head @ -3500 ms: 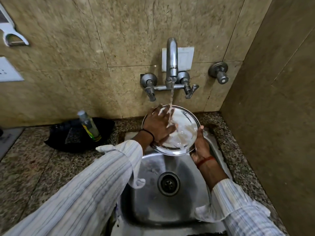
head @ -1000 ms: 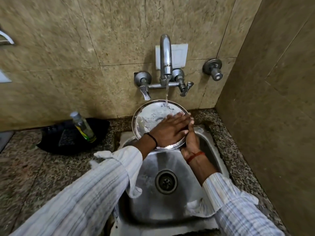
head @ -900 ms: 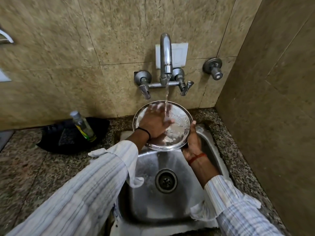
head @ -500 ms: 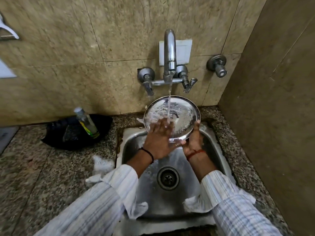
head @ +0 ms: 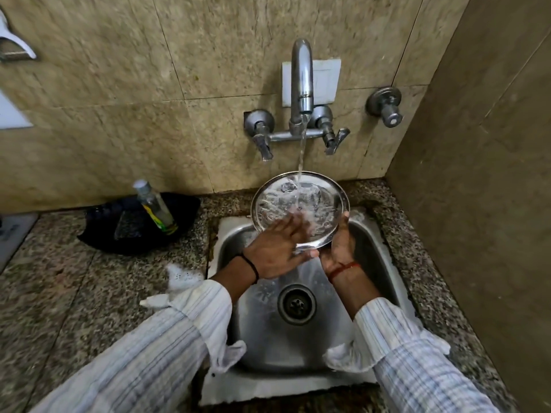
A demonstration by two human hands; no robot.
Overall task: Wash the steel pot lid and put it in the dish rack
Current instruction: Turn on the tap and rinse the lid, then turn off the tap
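Observation:
The round steel pot lid (head: 322, 198) is tilted toward me over the back of the sink, and the tap's stream lands on its upper face. My right hand (head: 338, 248) grips it from below at the lower right rim. My left hand (head: 277, 248) lies flat with fingers spread on the lid's lower left face, touching it. Part of the lid's lower edge is hidden behind both hands. No dish rack is in view.
The steel sink (head: 372, 251) with its drain (head: 296, 304) sits in a granite counter (head: 74, 293). The wall tap (head: 301, 84) runs, with a separate valve (head: 386, 107) to the right. A bottle (head: 155, 207) stands on a black tray (head: 119, 234) at left. A wall closes the right side.
My left hand slid over the lid's face, from its upper left down to the lower edge. The lid stayed under the running water, held by my right hand.

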